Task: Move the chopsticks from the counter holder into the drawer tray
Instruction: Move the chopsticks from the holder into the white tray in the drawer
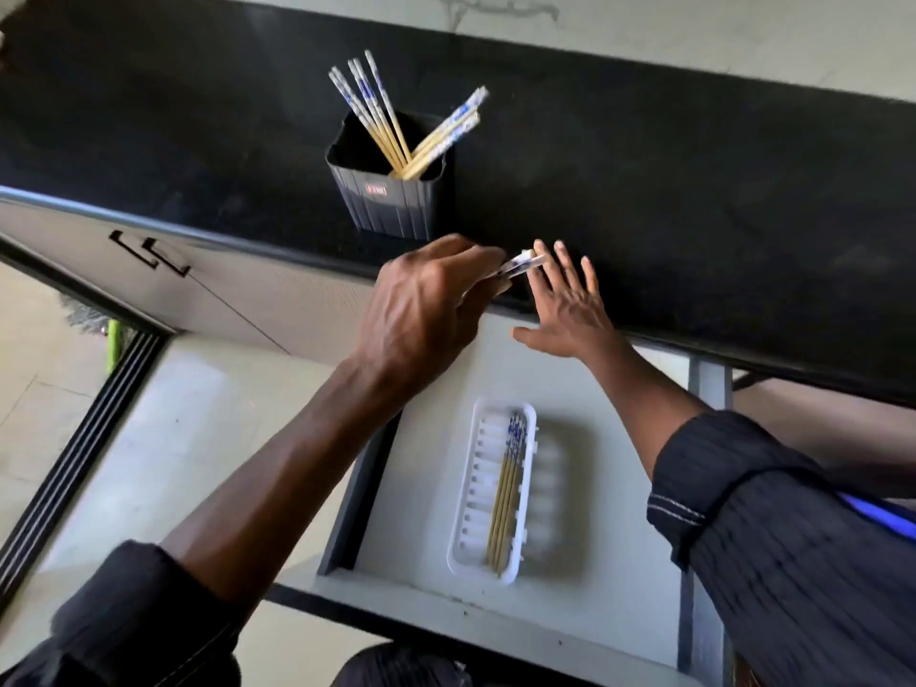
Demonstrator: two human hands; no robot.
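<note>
**Head view: chopsticks held above the open drawer**

Head camera looks down on a black stone table (644,190) with an open pale drawer (426,488) below its front edge. A dark ribbed plastic square holder (391,200) stands on the table, just back from the edge, with two leaning groups of wooden chopsticks with blue-and-white patterned tops (376,111) fanned out of it.

The left hand (421,309) hovers over the table edge, in front of the holder, its fingers (476,255) clenched around a small bundle of patterned chopsticks (520,264); only the patterned ends poke out, blurred. How many it holds cannot be told.

The right hand (565,300) is flat and spread, grasping nothing, with its fingertips just beside the ends of the held bundle.

Inside the drawer lies a white slotted plastic oblong tray (476,498). Several matching chopsticks (505,493) rest lengthwise in it, close together along its right side, patterned ends toward the table.
</note>
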